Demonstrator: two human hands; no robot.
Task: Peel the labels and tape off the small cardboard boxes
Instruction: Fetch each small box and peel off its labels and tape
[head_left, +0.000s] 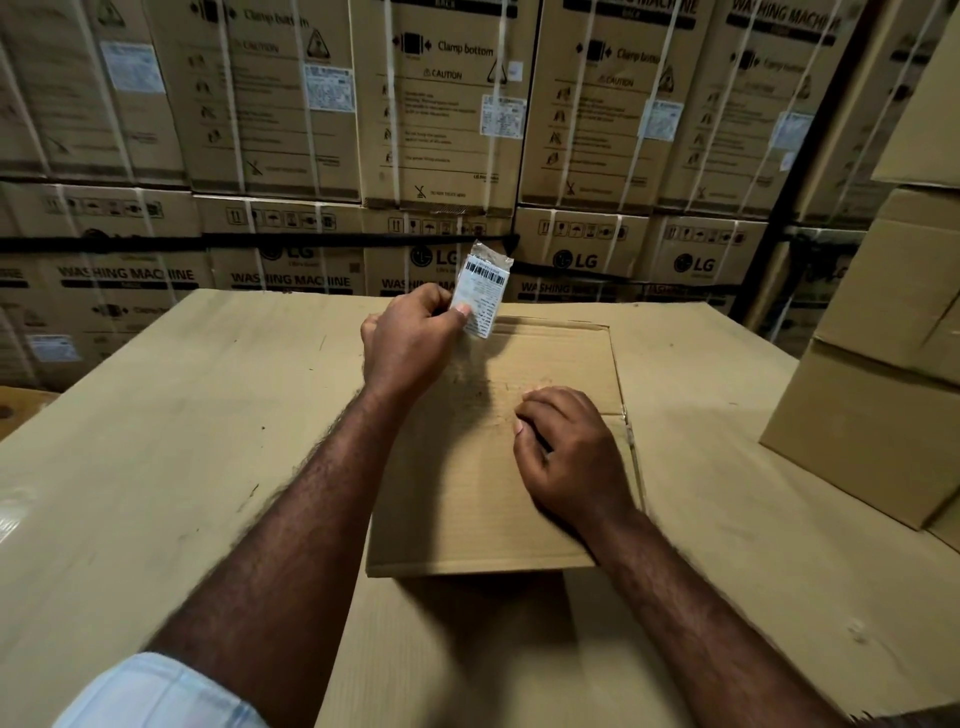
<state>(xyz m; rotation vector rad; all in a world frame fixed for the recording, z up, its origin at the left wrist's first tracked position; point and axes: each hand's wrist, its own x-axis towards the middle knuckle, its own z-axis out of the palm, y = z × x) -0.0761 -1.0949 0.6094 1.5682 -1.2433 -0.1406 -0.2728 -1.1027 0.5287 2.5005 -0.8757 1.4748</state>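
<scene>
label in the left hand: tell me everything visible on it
Small white paper label, black barcode across the top, fine print below, unreadable. A crinkled strip of clear tape juts past its top edge. It stands nearly upright, lifted above the far edge of the small cardboard box. The left hand pinches its lower left side between thumb and fingers. Whether its bottom end is stuck to the box cannot be told.

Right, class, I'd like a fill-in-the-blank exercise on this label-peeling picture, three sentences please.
1. The left hand pinches a ____ bearing a barcode.
2. The right hand rests on the small cardboard ____.
3. The stacked cartons behind are printed WASHING ____.
Missing words: label; box; MACHINE.
</scene>
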